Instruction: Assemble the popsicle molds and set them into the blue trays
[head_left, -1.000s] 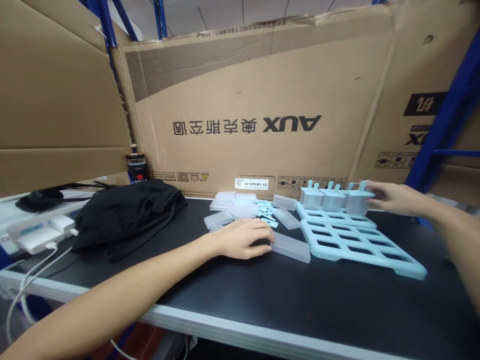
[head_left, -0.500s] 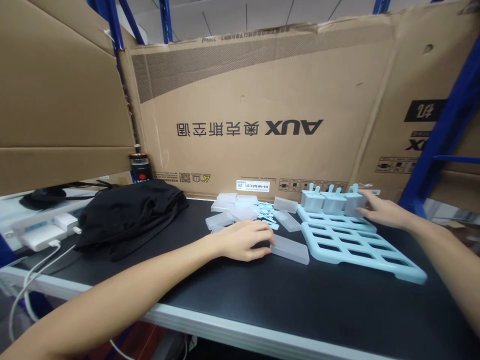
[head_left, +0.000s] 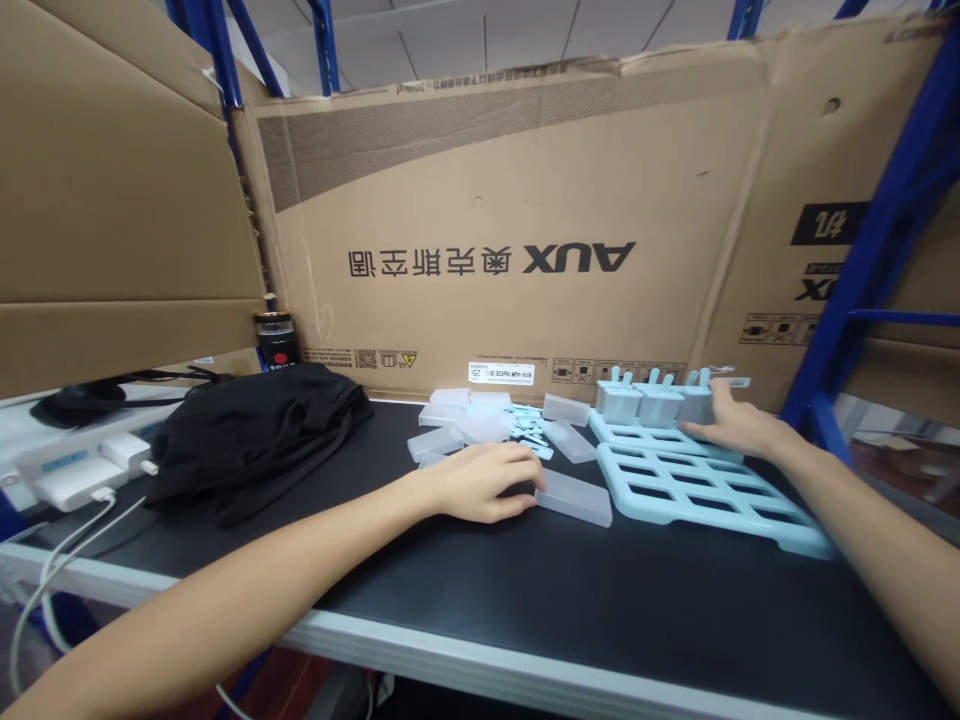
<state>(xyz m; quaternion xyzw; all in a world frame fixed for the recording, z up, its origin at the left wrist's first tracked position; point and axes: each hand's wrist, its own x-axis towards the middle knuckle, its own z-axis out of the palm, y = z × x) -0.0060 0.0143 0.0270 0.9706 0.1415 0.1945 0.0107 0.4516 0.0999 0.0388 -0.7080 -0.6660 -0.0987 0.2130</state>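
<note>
My left hand (head_left: 487,484) rests on the table with its fingers curled over the near end of a clear frosted popsicle mold (head_left: 576,497) lying on its side. My right hand (head_left: 731,418) grips a popsicle mold with blue sticks (head_left: 696,404) at the right end of the back row, thumb in front and fingers behind. Two other lidded molds stand upright to its left, the middle one (head_left: 658,405) and the left one (head_left: 619,402). They are set in a light blue tray (head_left: 615,434). A second blue tray (head_left: 682,513) with rectangular openings lies in front.
Loose clear molds (head_left: 435,442) and a pile of small blue sticks (head_left: 529,432) lie at the middle back. To the left are a black cloth bag (head_left: 255,435), a white power strip (head_left: 82,475) and a dark jar (head_left: 277,342). A cardboard panel (head_left: 450,200) stands behind.
The view has shifted slightly. My right hand has brought the third mold a little closer to its neighbour, and its second blue stick now shows. My left hand keeps its place on the loose mold.
</note>
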